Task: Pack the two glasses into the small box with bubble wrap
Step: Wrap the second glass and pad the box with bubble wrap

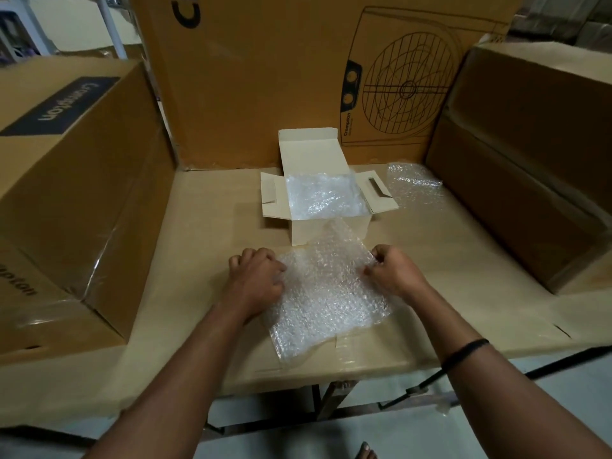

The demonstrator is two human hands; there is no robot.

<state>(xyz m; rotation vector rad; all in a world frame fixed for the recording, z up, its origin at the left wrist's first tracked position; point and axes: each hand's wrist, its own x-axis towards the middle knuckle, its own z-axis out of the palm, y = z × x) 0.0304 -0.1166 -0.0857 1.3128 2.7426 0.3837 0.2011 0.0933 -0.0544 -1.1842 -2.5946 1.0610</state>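
A small white box [299,228] stands open in the middle of the cardboard work surface, its lid and side flaps spread. Bubble wrap [319,195] fills its inside. In front of it lies a sheet of bubble wrap [326,296], its far corner curling up against the box. My left hand [256,279] grips the sheet's left edge with curled fingers. My right hand [394,271] pinches its right edge. No bare glass is visible; whether one lies inside the wrap I cannot tell.
A second piece of bubble wrap [414,185] lies right of the box. Large cardboard cartons wall the surface: one on the left [76,193], a tall one behind [298,77], one on the right [530,160]. The surface's front edge [331,376] is near me.
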